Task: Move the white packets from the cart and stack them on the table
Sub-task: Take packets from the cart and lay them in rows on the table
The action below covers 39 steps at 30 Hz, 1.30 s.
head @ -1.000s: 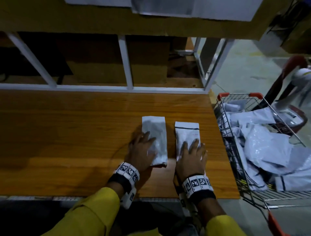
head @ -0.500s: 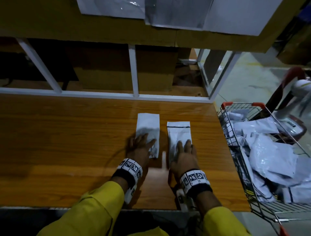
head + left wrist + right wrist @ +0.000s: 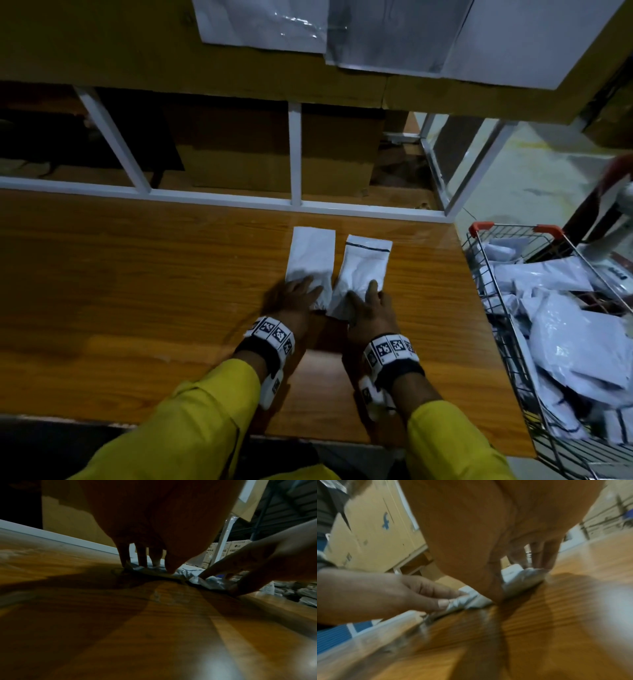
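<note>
Two white packets lie side by side on the wooden table [image 3: 137,291]. The left packet [image 3: 311,257] is plain. The right packet [image 3: 366,263] has a dark line across its far end and leans toward the left one, so their near ends meet. My left hand [image 3: 305,290] presses its fingertips [image 3: 142,558] on the near end of the left packet [image 3: 150,568]. My right hand [image 3: 363,296] presses on the near end of the right packet [image 3: 522,577], its fingers [image 3: 539,555] reaching down onto the packet. Neither hand wraps around a packet.
A wire cart [image 3: 479,240] with orange corner caps stands against the table's right edge, filled with several white packets [image 3: 575,342]. A white metal frame [image 3: 294,154] runs along the table's far edge, with cardboard boxes [image 3: 239,147] behind it.
Both hands have slid back from the middle of the packets to their near ends. The right packet has turned so its near end now meets the left packet.
</note>
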{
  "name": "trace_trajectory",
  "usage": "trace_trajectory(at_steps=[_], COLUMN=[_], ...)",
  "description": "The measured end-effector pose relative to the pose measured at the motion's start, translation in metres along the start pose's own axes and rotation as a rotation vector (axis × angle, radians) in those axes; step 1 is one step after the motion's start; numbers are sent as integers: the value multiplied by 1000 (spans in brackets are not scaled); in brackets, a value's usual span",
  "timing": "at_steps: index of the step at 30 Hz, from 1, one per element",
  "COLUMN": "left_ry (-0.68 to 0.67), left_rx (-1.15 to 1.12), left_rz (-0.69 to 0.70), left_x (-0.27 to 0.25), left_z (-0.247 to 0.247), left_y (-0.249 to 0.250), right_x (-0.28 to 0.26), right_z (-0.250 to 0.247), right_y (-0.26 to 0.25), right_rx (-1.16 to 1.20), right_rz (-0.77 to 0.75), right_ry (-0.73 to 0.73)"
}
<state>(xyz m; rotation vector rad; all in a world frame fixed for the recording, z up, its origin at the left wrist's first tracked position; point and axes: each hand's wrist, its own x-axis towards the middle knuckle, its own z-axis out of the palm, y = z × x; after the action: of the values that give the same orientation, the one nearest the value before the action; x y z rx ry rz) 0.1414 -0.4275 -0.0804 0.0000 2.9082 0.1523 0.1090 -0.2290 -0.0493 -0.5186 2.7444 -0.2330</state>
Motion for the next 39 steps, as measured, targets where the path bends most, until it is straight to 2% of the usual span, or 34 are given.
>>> trace_trajectory(at_steps=[4, 8, 10, 15, 19, 23, 29, 33, 39], left_ry=[-54, 28, 69, 127, 104, 82, 131, 102, 158], left_rx=[-71, -126, -154, -175, -220, -259, -259, -264, -236], left_rz=[-53, -74, -70, -45, -93, -125, -126, -151, -161], left_x=[7, 8, 5, -5, -6, -5, 0, 4, -4], left_z=[-11, -19, -16, -9, -17, -25, -24, -25, -28], left_y=[-9, -11, -10, -12, -18, -29, -45, -54, -61], right_x=[23, 21, 18, 26, 38, 54, 71, 80, 86], right_z=[-1, -3, 0, 2, 1, 4, 5, 5, 9], right_y=[-2, -8, -9, -12, -14, -24, -38, -43, -55], right_rx=[59, -39, -70, 3, -27, -68, -66, -45, -48], right_rz=[-52, -32, -32, -96, -137, -143, -140, -152, -183], right_ry=[-64, 120, 153, 145, 95, 56, 37, 16, -7])
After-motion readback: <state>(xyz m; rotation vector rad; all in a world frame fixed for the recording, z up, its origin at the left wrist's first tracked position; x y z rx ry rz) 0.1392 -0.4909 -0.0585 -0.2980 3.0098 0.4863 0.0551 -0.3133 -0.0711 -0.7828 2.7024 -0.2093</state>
